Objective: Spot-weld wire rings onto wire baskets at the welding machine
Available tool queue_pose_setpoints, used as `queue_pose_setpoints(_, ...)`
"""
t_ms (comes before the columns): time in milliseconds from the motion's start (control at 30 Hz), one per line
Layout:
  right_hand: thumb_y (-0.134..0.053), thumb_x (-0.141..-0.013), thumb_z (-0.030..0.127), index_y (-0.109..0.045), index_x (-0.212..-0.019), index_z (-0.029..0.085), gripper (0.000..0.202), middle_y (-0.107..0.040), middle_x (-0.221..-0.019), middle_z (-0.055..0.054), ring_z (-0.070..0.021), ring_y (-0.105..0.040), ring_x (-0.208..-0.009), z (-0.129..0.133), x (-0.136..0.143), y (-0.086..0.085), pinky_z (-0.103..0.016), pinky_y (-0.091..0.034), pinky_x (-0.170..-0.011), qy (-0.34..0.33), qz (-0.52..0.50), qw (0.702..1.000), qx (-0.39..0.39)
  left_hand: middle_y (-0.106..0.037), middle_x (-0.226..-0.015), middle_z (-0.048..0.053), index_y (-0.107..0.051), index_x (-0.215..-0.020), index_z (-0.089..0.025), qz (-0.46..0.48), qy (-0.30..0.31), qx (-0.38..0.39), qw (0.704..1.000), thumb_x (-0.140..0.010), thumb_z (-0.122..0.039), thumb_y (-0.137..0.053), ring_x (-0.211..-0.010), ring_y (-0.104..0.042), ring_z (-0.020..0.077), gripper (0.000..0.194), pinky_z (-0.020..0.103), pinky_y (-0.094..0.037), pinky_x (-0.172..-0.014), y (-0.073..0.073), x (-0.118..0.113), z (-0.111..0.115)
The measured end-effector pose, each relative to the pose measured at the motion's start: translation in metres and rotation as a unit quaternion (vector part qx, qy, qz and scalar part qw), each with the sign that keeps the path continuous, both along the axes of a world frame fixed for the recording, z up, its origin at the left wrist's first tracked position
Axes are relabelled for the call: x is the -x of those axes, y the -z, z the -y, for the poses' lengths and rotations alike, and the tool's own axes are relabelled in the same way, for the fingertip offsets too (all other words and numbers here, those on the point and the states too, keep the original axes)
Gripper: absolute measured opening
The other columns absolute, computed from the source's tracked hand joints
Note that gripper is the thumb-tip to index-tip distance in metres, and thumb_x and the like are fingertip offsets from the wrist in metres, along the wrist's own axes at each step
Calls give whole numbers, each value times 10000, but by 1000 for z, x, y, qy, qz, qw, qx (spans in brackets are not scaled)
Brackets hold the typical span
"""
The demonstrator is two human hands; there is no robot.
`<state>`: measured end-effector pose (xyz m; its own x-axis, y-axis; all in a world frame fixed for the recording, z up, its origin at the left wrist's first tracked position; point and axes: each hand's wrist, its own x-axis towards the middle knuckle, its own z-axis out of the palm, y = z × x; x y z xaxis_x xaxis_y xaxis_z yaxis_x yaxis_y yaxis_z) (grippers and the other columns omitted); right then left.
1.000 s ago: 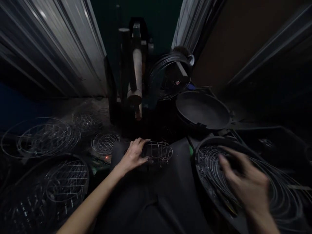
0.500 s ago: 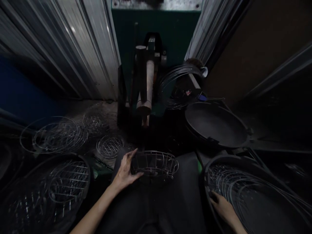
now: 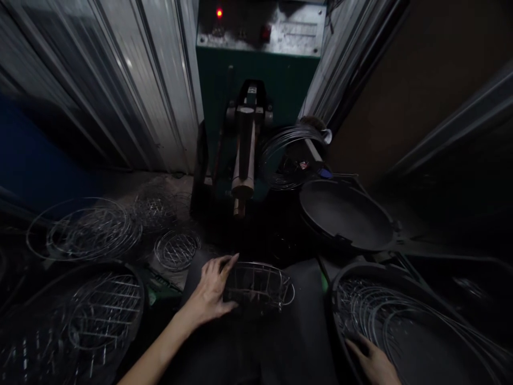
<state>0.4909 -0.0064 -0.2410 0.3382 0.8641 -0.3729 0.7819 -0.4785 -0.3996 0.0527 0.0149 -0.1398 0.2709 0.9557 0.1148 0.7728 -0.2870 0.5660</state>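
My left hand (image 3: 212,291) is closed on the left side of a round wire basket (image 3: 258,289), thumb below the upper rim and fingers over it. The basket sits tilted above my dark-covered lap. Over at the right, my right hand (image 3: 372,361) reaches into a round dark tray (image 3: 339,286), beside its near left wall. Its fingers curl down in shadow, and whatever they pinch is hidden. Thin wire rings (image 3: 374,307) and short wire pieces lie in that tray close to the hand.
A green machine (image 3: 212,85) with a lit red lamp stands ahead, its thick cylindrical arm (image 3: 245,155) pointing toward me. Another round pan (image 3: 347,214) sits at right, near a wire coil (image 3: 288,141). Wire grids (image 3: 110,305) and wire rings (image 3: 92,230) lie at left.
The view has tilted up, showing the machine's panel and red lamp. The machine's upper cylinder now lines up over the lower one. My left hand still holds the basket; my right hand stays in the tray.
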Motion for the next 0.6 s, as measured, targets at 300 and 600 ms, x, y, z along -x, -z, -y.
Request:
queue_pose_setpoints(300,-517,-674,530,-700,-903,219,428,-694,-1016,-93,-296,-620,-1005,-81,53,-117,-394,-458,-920,-64,-78,966,-240,-522,-1256,107,-330,-1390,-252,23,-66,-18,997,-809,-355,-577,-1186,-492,279,639,482,-421,-990,5,-8,1)
queue_pose_setpoints(600,-524,-811,322,-681,-987,120,310,-683,-1006,-121,-232,-614,-940,-359,138,-282,-371,-449,-867,-119,-106,864,-477,-556,-1291,80,-433,-1343,-297,39,-111,-63,991,-712,-316,-667,-1193,-524,287,673,422,-464,-981,52,-4,1)
